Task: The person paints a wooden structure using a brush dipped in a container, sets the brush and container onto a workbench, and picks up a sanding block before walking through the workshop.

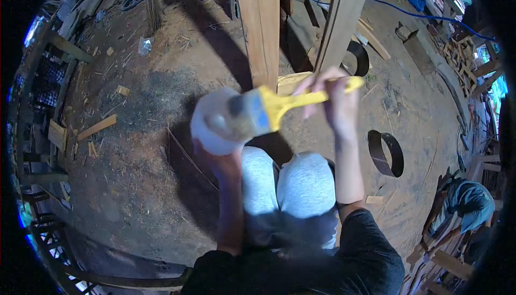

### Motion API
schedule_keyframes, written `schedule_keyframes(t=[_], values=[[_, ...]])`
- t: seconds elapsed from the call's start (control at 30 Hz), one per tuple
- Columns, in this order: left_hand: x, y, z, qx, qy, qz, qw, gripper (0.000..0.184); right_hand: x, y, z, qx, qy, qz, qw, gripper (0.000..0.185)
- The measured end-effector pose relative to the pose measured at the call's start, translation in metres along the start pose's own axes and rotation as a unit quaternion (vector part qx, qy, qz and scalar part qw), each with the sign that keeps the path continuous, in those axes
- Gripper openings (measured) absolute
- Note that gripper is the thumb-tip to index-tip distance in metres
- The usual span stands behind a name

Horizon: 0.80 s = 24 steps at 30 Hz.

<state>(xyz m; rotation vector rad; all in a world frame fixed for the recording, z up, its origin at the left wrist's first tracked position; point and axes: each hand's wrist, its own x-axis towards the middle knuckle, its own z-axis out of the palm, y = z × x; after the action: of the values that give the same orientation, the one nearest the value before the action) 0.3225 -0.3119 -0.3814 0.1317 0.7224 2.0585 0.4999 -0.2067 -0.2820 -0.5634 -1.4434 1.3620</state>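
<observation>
Holding yellow brush (293,102), right hand (337,97); blurred blue band (260,113) perhaps label.

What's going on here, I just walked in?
A seated or crouching person has a wide yellow paintbrush in their right hand and a pale container in their left hand. The brush's bristle end is over the container's opening; blur hides whether it touches anything inside. Both are held above the littered ground, near the person's knees. Just ahead stands a wooden post.
</observation>
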Motion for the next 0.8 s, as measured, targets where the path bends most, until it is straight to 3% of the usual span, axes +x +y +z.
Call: schedule_keyframes(t=[0.1, 0.17, 0.23, 0.27, 0.3, 0.4, 0.47, 0.53, 0.63, 0.7, 0.73, 0.8], values=[[-0.012, 0.012, -0.011, -0.014, 0.101, 0.080, 0.992, 0.092, -0.004, 0.004, -0.032, 0.034, 0.138, -0.016, 0.990, 0.040], [-0.016, 0.022, -0.016, -0.099, 0.037, 0.018, 0.994, 0.076, -0.008, 0.036, -0.045, 0.018, 0.186, 0.059, 0.981, 0.021], [-0.023, 0.028, -0.008, -0.144, 0.012, -0.008, 0.990, 0.069, -0.019, 0.090, -0.045, -0.049, 0.117, 0.182, 0.975, 0.017], [-0.029, 0.031, 0.001, -0.089, 0.049, -0.003, 0.995, 0.069, -0.028, 0.127, -0.046, -0.081, 0.069, 0.239, 0.965, 0.016], [-0.033, 0.031, 0.004, -0.034, 0.086, 0.000, 0.996, 0.071, -0.035, 0.157, -0.042, -0.234, 0.011, 0.189, 0.954, 0.017], [-0.039, 0.032, -0.010, -0.090, 0.049, -0.018, 0.995, 0.069, -0.031, 0.227, -0.042, -0.264, -0.050, 0.244, 0.932, 0.018], [-0.041, 0.035, -0.009, -0.074, 0.079, 0.003, 0.994, 0.069, -0.009, 0.242, -0.039, -0.301, -0.055, 0.103, 0.946, 0.017], [-0.043, 0.039, -0.001, -0.056, 0.113, 0.017, 0.992, 0.068, 0.021, 0.193, -0.018, -0.311, 0.004, 0.101, 0.945, 0.023], [-0.041, 0.038, 0.005, -0.110, 0.088, 0.002, 0.990, 0.071, 0.040, 0.126, 0.003, -0.257, 0.015, 0.075, 0.963, 0.019], [-0.037, 0.033, -0.009, -0.141, -0.004, 0.019, 0.990, 0.070, 0.037, 0.100, 0.016, -0.254, 0.072, -0.170, 0.949, 0.010], [-0.036, 0.031, -0.007, -0.144, 0.001, 0.019, 0.989, 0.070, 0.029, 0.106, 0.018, -0.256, 0.067, -0.167, 0.950, 0.010], [-0.033, 0.030, 0.001, -0.034, 0.143, -0.013, 0.989, 0.072, 0.003, 0.140, 0.015, -0.357, 0.093, -0.265, 0.891, 0.003]])
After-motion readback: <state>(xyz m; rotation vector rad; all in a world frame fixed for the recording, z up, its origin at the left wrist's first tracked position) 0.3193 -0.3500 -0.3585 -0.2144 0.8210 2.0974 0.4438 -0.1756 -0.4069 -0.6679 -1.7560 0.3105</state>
